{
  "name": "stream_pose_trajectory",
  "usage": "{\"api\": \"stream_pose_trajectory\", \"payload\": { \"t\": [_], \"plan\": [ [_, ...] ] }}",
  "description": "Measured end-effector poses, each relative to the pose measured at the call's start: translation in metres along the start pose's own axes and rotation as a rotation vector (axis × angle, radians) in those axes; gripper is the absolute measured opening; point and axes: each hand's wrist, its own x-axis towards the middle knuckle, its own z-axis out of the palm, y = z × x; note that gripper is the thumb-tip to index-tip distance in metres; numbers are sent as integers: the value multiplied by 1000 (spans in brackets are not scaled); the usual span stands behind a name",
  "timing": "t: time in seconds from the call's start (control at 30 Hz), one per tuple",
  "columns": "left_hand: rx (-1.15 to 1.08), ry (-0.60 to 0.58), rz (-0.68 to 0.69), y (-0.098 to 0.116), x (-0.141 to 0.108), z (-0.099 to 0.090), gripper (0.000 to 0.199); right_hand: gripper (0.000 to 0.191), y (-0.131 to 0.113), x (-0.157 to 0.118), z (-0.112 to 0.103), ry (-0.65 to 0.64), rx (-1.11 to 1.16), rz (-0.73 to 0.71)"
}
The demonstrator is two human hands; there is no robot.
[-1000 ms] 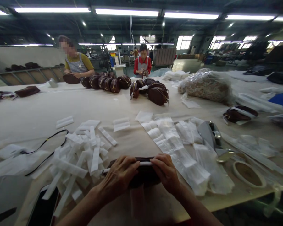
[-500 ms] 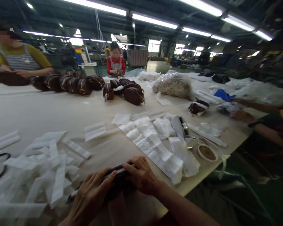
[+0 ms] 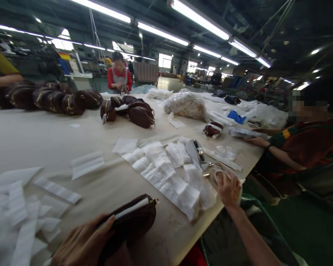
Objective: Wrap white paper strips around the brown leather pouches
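Observation:
My left hand (image 3: 84, 240) grips a dark brown bag (image 3: 138, 221) near the front edge of the table. A white strip (image 3: 131, 208) lies along the bag's top, and a gold ring shows at its right end. Farther right, my right hand (image 3: 229, 186) is on a roll of tape (image 3: 218, 177) at the table's edge, its fingers curled over it. A grey tape dispenser (image 3: 194, 153) stands just behind, beside overlapping white padded sheets (image 3: 166, 170).
White paper strips (image 3: 19, 214) are heaped at the left. Brown bags (image 3: 72, 103) line the back left, with more (image 3: 140, 113) near the middle. A clear bag of stuffing (image 3: 186, 105) sits behind. A person (image 3: 302, 144) works at the right, another (image 3: 118, 75) at the back.
My right hand has left the brown bag and moved right onto the tape roll. My left hand remains on the bag. The view has turned right.

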Motion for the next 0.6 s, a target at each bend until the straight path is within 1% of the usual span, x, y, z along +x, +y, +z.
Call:
{"api": "stream_pose_trajectory", "payload": {
  "t": [0.07,0.13,0.2,0.27,0.33,0.4,0.47,0.6],
  "plan": [
    [12,7,-6,4,5,-4,28,41,31,8,2,-5,-13,27],
    [10,8,-25,6,9,-6,27,44,44,15,1,-13,-11,33],
    [8,18,-15,8,11,-8,25,51,44,21,0,-3,-18,42],
    [10,29,-8,9,12,-8,25,59,31,28,3,-9,31,29],
    [10,35,-20,11,12,-8,27,62,6,32,12,-67,145,-27],
    [14,25,-54,12,12,-7,27,59,-30,32,27,-159,263,-99],
    [20,14,-85,13,12,-7,26,55,-72,31,49,-241,319,-144],
    [9,10,-72,16,14,-9,30,41,-152,36,104,-406,385,-178]
  ]
}}
